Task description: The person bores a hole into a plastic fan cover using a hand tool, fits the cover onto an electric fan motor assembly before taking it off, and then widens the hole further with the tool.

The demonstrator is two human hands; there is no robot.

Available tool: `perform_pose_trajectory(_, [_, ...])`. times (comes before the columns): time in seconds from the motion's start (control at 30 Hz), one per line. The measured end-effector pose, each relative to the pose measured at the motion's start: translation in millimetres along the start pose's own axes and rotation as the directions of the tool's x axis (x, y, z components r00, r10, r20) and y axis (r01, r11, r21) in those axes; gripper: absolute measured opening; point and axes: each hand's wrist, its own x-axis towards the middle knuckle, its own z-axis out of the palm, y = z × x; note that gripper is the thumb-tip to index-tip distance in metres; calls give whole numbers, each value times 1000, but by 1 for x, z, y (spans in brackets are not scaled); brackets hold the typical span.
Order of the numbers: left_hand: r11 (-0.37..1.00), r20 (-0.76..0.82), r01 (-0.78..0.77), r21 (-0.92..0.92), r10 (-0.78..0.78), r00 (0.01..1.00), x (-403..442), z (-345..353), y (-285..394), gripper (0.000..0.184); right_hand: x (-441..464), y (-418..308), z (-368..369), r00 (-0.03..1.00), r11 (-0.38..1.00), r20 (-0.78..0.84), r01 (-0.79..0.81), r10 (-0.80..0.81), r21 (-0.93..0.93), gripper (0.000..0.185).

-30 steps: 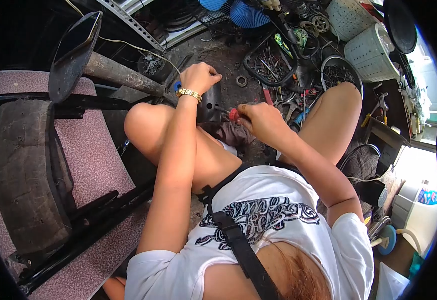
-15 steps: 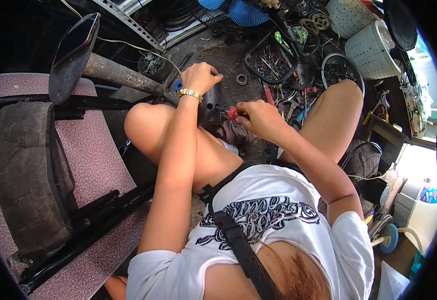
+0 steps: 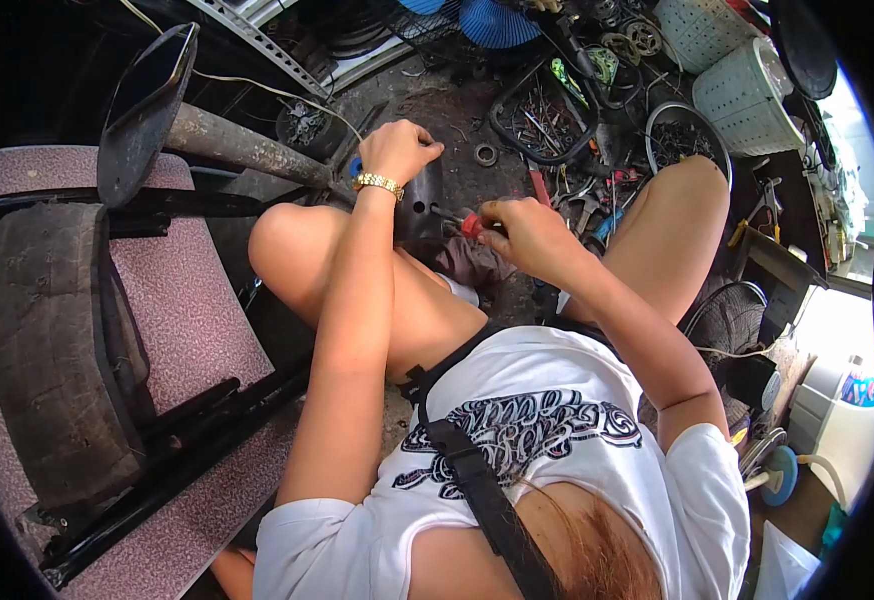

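Note:
In the head view, my right hand [image 3: 527, 235] is closed around the red handle of a screwdriver [image 3: 471, 226]. Its shaft points left, and the tip meets the side of a dark cylindrical part [image 3: 419, 222] near the holes in its wall. My left hand [image 3: 399, 152], with a gold watch at the wrist, is curled over the far end of that cylinder and appears to grip it; the fingertips are partly hidden. A crumpled brown cloth [image 3: 469, 262] lies just below the cylinder, between my legs.
Loose tools and small metal pieces fill a black-framed tray [image 3: 502, 128] and a metal bowl [image 3: 725, 160] ahead. A metal ring [image 3: 486, 155] lies on the floor. White perforated baskets [image 3: 747, 100] stand at far right. A pink speckled seat [image 3: 197, 300] and a metal post [image 3: 247, 142] are left.
Little differs. My right hand and the screwdriver have shifted slightly to the right, with more of the shaft visible. My left hand stays at the cylinder.

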Motion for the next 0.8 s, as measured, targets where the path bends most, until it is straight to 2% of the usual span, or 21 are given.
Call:
perform_pose_trajectory(0.7, [1000, -9, -1, 3, 1, 1000, -4, -3, 3, 29, -7, -1, -2, 999, 1000, 36, -3, 4, -8, 25])
perform_pose_trajectory(0.8, [1000, 2, -3, 15, 3, 1000, -2, -1, 1, 29, -9, 1, 0, 1000, 1000, -18, 1, 0, 28, 25])
